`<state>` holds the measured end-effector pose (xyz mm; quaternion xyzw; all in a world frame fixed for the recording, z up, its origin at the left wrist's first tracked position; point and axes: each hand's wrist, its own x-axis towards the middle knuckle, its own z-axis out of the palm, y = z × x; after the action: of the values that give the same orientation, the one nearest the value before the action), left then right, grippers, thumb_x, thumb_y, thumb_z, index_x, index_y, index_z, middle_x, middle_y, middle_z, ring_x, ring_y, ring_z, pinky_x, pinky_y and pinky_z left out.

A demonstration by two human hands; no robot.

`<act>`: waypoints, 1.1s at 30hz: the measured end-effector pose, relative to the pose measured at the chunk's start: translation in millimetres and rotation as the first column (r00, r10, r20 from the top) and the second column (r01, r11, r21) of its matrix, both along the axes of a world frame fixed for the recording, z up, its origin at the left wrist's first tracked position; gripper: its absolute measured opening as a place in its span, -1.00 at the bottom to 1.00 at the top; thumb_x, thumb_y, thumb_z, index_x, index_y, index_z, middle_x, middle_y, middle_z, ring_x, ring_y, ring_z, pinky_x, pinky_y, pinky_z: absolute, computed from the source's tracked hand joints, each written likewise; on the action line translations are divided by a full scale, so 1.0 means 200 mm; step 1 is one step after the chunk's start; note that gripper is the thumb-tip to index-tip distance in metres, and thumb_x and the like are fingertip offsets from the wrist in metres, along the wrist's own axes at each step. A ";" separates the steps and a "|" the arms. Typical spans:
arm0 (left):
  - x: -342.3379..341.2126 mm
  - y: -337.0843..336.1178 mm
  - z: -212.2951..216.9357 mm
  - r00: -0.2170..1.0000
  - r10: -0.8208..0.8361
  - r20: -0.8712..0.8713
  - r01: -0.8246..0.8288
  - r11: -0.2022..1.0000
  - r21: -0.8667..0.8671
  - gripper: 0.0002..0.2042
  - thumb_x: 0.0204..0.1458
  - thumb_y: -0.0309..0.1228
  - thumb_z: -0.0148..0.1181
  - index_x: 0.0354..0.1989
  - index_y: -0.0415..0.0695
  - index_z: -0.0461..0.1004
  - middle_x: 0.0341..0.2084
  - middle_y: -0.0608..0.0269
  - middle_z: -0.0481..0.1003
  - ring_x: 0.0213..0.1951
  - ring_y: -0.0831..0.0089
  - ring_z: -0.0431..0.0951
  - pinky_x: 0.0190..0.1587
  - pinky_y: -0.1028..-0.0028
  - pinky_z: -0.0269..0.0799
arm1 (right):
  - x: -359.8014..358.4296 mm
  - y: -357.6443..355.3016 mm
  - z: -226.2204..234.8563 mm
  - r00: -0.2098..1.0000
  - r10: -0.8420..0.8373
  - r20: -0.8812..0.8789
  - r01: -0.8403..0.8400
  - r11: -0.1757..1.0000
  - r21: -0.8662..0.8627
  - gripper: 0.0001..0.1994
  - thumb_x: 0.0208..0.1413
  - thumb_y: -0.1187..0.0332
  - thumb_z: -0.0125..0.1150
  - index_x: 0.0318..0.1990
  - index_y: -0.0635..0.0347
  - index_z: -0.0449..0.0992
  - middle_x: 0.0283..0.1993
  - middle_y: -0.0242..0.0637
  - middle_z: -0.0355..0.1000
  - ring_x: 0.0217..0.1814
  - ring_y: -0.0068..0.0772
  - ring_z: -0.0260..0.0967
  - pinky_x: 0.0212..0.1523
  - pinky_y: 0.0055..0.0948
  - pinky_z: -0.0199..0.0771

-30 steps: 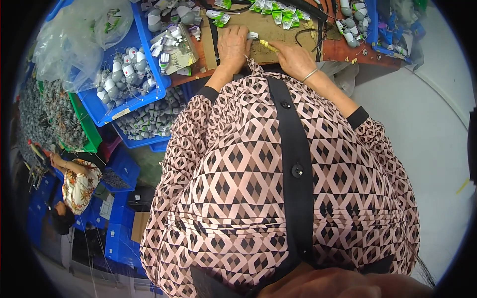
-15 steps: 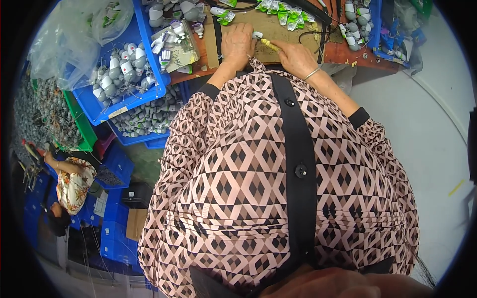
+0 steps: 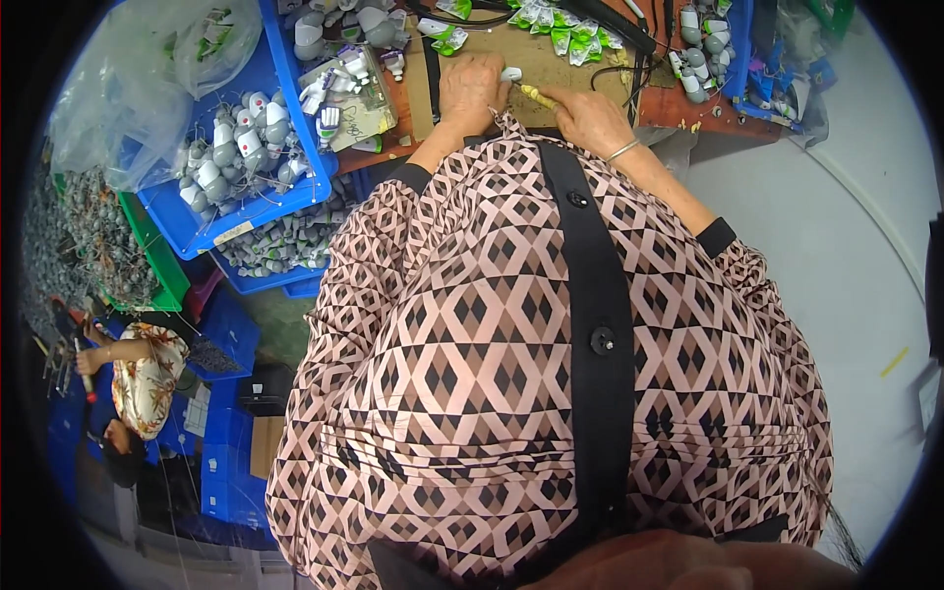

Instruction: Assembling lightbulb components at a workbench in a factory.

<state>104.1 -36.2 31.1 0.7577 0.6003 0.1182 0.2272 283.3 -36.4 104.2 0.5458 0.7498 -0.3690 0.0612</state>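
Note:
At the bench's near edge my left hand is closed, its back up, with a small white part showing at its fingertips. Most of what those fingers grip is hidden. My right hand is closed on a slim tool with a yellow, wrapped-looking handle. The tool's thin dark end points at the white part; whether they touch, I cannot tell. Both hands are over a brown board. Beyond them lie several green-and-white packets or pieces.
On the left, a blue bin holds grey-and-white bulb-shaped pieces with wires. More such pieces are at the right, beside a blue bin. White-and-purple pieces lie left of my hand. Another person works at far left.
My two hands stay nearly in place, with the tool's tip slightly lower and the white part showing more. At far left, the other person's arm and head have shifted.

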 end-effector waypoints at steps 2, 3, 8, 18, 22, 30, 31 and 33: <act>0.01 0.00 -0.01 1.000 0.000 -0.020 0.000 1.000 0.004 -0.81 -0.21 -0.32 0.20 -0.45 -0.11 0.39 -0.46 0.20 0.46 -0.30 0.23 0.43 -0.25 0.30 0.29 | 0.01 -0.01 -0.01 1.000 -0.022 0.003 0.022 1.000 -0.006 -0.68 0.00 0.33 -0.06 -0.05 0.03 0.43 -0.38 0.01 0.43 -0.31 0.03 0.39 -0.27 -0.13 0.38; 0.01 -0.01 -0.01 1.000 0.001 -0.020 -0.001 1.000 0.005 -0.81 -0.21 -0.32 0.20 -0.45 -0.11 0.39 -0.46 0.20 0.46 -0.30 0.23 0.43 -0.25 0.30 0.29 | 0.01 -0.01 -0.01 1.000 -0.021 0.002 0.021 1.000 -0.005 -0.68 0.00 0.33 -0.06 -0.05 0.03 0.43 -0.38 0.01 0.43 -0.31 0.03 0.39 -0.27 -0.13 0.38; 0.01 -0.02 -0.01 1.000 0.006 -0.012 -0.006 1.000 0.012 -0.81 -0.23 -0.33 0.20 -0.46 -0.11 0.38 -0.47 0.21 0.45 -0.30 0.24 0.43 -0.25 0.30 0.28 | 0.02 -0.02 -0.05 0.999 -0.038 0.010 0.038 0.999 -0.004 -0.67 0.00 0.32 -0.05 -0.04 0.02 0.43 -0.38 -0.01 0.44 -0.32 0.02 0.39 -0.29 -0.13 0.38; 0.01 0.00 0.00 1.000 -0.007 -0.020 0.008 0.999 0.040 -0.81 -0.23 -0.33 0.20 -0.45 -0.10 0.38 -0.48 0.21 0.45 -0.30 0.25 0.41 -0.25 0.31 0.27 | 0.00 0.01 -0.01 0.999 -0.035 0.009 0.035 0.999 0.000 -0.67 0.01 0.32 -0.04 -0.04 0.02 0.43 -0.37 0.00 0.44 -0.30 0.02 0.39 -0.27 -0.12 0.37; 0.01 0.00 -0.02 0.999 -0.031 -0.005 0.032 0.998 0.053 -0.81 -0.23 -0.34 0.20 -0.46 -0.11 0.37 -0.48 0.20 0.45 -0.30 0.24 0.41 -0.24 0.31 0.27 | 0.00 0.01 -0.01 0.999 -0.049 -0.016 0.049 0.998 0.035 -0.70 -0.06 0.39 -0.07 -0.15 0.11 0.49 -0.41 0.06 0.43 -0.34 0.05 0.41 -0.24 -0.11 0.41; 0.02 -0.01 -0.03 0.996 -0.088 0.019 0.087 0.996 0.030 -0.82 -0.24 -0.38 0.20 -0.46 -0.13 0.36 -0.47 0.16 0.45 -0.29 0.22 0.41 -0.23 0.30 0.26 | -0.02 0.01 -0.02 0.998 -0.052 0.035 0.053 0.998 -0.035 -0.71 -0.02 0.37 -0.04 -0.12 0.14 0.47 -0.36 0.03 0.43 -0.27 0.06 0.38 -0.19 -0.10 0.36; 0.02 -0.02 -0.04 0.995 -0.095 0.028 0.094 0.994 0.054 -0.82 -0.24 -0.38 0.21 -0.46 -0.12 0.36 -0.48 0.17 0.45 -0.29 0.23 0.41 -0.23 0.31 0.26 | -0.03 0.01 -0.01 0.998 -0.055 0.037 0.056 0.998 -0.035 -0.71 -0.03 0.38 -0.03 -0.12 0.14 0.47 -0.37 0.03 0.44 -0.28 0.06 0.39 -0.19 -0.10 0.36; 0.02 -0.01 -0.04 0.994 -0.108 0.037 0.104 0.991 0.082 -0.82 -0.25 -0.38 0.21 -0.46 -0.11 0.36 -0.48 0.17 0.45 -0.28 0.24 0.41 -0.23 0.31 0.25 | -0.02 0.00 -0.01 0.997 -0.062 0.039 0.063 0.998 -0.032 -0.71 -0.04 0.39 -0.02 -0.13 0.15 0.47 -0.37 0.03 0.44 -0.28 0.06 0.39 -0.19 -0.10 0.36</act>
<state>108.8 -39.0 22.3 0.7944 0.5491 0.1455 0.2149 278.7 -35.7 101.8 0.5748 0.7249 -0.3726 0.0730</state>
